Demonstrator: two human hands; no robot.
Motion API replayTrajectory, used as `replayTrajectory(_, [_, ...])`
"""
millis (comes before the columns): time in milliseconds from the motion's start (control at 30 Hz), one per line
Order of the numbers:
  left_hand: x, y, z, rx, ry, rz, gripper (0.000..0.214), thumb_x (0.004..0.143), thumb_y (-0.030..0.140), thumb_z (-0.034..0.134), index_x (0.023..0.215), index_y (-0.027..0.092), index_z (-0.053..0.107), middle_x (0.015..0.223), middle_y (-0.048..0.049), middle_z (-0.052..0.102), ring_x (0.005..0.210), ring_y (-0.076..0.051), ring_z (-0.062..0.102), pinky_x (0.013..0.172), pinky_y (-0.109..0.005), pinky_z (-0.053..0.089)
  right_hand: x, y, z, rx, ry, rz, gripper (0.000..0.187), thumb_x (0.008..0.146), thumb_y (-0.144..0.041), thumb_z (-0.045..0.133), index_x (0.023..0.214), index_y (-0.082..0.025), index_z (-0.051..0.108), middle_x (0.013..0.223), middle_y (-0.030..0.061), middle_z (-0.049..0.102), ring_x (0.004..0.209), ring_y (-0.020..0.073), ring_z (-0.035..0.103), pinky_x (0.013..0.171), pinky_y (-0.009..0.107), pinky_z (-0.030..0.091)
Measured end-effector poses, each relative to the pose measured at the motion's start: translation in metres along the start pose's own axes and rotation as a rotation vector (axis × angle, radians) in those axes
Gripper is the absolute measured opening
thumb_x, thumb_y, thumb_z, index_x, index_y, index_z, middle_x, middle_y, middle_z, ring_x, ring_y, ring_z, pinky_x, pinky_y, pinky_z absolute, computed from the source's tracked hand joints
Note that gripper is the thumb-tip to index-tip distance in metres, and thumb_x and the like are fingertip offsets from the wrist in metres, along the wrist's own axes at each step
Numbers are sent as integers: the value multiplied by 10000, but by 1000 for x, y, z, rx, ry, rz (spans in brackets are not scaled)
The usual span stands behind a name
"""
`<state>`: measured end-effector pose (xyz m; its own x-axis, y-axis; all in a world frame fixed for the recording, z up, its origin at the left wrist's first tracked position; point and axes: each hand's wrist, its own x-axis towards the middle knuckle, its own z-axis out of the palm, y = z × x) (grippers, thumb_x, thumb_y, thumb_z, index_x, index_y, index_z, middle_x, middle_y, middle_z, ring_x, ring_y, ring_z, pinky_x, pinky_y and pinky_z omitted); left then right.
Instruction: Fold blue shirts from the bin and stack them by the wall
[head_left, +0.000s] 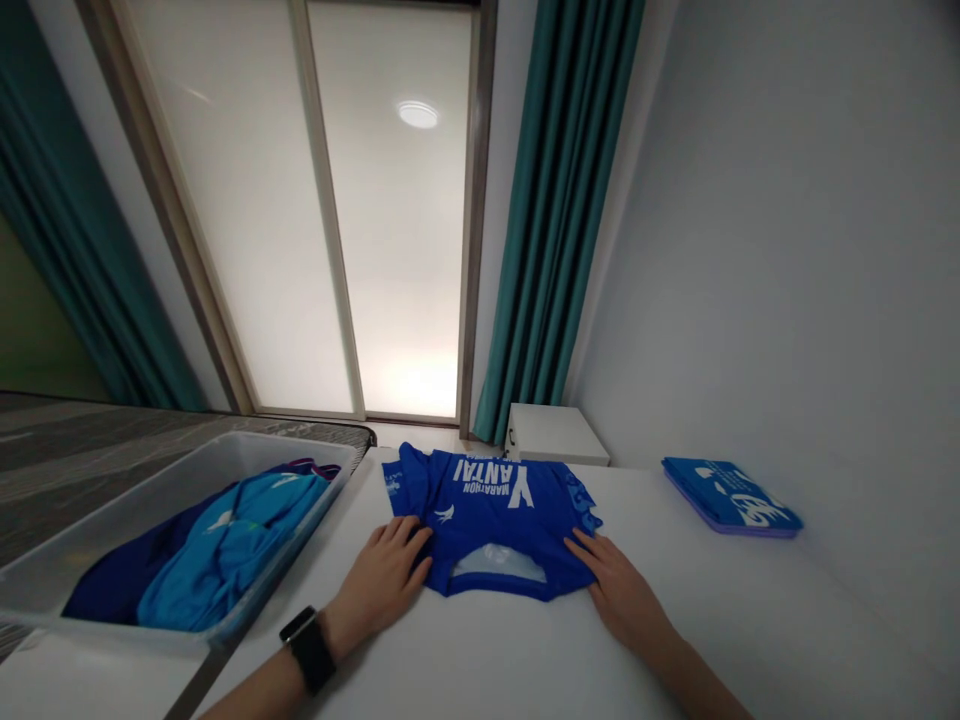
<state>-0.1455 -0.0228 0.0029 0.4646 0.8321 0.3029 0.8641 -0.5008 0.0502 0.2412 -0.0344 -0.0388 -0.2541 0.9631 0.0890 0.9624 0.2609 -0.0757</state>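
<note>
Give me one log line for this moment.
left hand: touching shirt; right hand: touching shirt; shirt: laid on table; bin: holds clothes; folded clothing: right of shirt

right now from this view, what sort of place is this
Probably a room in a home, perhaps a bedroom: long teal fabric curtains hang beside tall, pale, frosted-looking door panels, and a blue printed short-sleeved shirt lies on a smooth white table.

2 teal curtains (566, 215), door (401, 260) (frosted panels), white cabinet (556, 436).

Shirt (491, 515) lies between bin (172, 490) and garment stack (720, 490).
</note>
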Motion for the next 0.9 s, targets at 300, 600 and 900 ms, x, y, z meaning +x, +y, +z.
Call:
replayTrajectory(300, [-31,21,-8,158,-71,-128,490,935,404,442,1388,237,532,1269,-144,596,1176,-368,501,953,-575,362,-48,-16,5,-296,126,-9,672,801,-39,391,1417,-283,502,1431,66,534,1204,321,561,1012,553,414])
replayTrajectory(600, [0,32,-22,-80,-91,166,468,917,187,448,1378,245,511,1302,-93,588,1203,-259,526,1042,-451,416,-20,-48,-50,-280,98,26,571,874,-11,298,1293,-216,627,1204,110,681,1074,307,601,883,479,477])
replayTrajectory(900, [33,32,24,-90,-164,167,552,1001,465,355,1517,273,318,1575,-64,330,1458,-295,254,1170,-544,230,28,-94,-17,46,-26,-44,574,1012,-432,264,1513,-157,323,1579,86,295,1458,239,251,1190,472,198])
